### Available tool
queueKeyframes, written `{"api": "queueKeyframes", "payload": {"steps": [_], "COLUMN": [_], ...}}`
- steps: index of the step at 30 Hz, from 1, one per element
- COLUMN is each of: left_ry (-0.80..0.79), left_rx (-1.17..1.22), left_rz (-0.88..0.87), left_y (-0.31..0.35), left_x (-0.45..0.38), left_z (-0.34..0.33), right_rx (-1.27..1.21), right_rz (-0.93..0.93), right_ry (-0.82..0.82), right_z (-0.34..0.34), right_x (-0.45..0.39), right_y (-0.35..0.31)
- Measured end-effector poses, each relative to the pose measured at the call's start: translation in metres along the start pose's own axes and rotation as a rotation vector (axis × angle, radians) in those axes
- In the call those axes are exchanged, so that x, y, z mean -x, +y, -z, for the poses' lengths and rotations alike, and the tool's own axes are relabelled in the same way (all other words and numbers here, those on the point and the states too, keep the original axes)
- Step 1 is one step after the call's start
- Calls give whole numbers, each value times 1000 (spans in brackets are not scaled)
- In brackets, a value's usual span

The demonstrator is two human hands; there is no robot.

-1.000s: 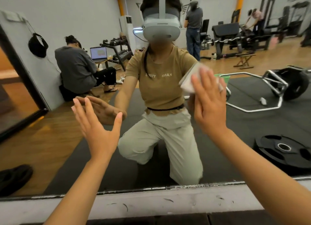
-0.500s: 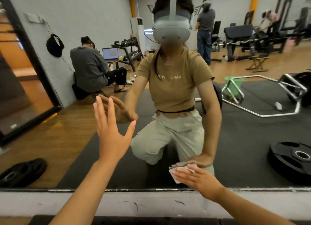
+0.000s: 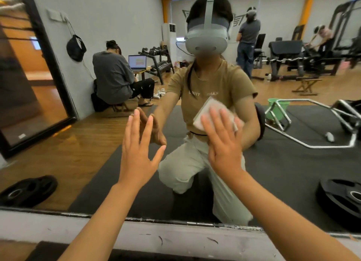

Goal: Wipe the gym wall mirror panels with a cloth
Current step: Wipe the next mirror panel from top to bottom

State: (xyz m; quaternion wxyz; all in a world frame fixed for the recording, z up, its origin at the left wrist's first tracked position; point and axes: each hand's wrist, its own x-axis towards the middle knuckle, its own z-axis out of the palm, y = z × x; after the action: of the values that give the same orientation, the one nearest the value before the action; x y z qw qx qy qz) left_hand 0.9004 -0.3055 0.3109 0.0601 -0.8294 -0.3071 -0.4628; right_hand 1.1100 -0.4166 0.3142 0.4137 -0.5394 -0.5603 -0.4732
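Cloth (image 3: pixel 207 112) half hidden, motion-blurred

A single head-worn wide-angle camera looks forward and slightly down, square onto the wall mirror (image 3: pixel 293 172), close enough that both outstretched arms reach its glass; the mirror's lower edge crosses the frame's bottom.

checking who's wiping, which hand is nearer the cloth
Right. The right hand presses flat on the cloth against the mirror; the left hand is beside it, apart.
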Motion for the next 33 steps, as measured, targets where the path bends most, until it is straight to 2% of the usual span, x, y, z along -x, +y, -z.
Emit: {"api": "queueKeyframes", "payload": {"steps": [5,8,10,13,16,19,21,23,25,27,29,30,32,33], "left_ry": [-34,-70,-95,-102,-92,-90,-92,-94,-101,-116,-136,-148,-161,-164], "left_rx": [-23,-56,-81,-99,-83,-51,-48,-45,-41,-39,-42,-45,-47,-50], "left_rz": [-52,-108,-140,-150,-147,-148,-153,-159,-166,-163,-160,-161,-164,-165], "left_y": [-11,-19,-25,-28,-25,-24,-26,-27,-28,-29,-30,-30,-30,-30], "left_x": [-1,-1,-2,-1,0,0,1,1,0,0,0,0,0,-1], "left_z": [6,15,21,23,22,22,22,22,23,23,23,24,26,27], "right_rx": [287,374,257,28,24,29,26,16,57,187,350,411,467,453], "right_rz": [617,723,684,366,90,-43,-42,59,222,488,776,856,917,904], "right_ry": [-640,-725,-605,-291,-4,124,118,28,-153,-400,-729,-869,-976,-934], "right_z": [-22,-20,-19,-18,-11,-15,-24,-35,-47,-51,-41,-35,-28,-28], "right_x": [168,172,133,31,-72,-112,-95,-49,21,106,178,199,207,200], "right_y": [-6,-3,-7,-16,-24,-32,-40,-47,-48,-42,-31,-23,-15,-13]}}
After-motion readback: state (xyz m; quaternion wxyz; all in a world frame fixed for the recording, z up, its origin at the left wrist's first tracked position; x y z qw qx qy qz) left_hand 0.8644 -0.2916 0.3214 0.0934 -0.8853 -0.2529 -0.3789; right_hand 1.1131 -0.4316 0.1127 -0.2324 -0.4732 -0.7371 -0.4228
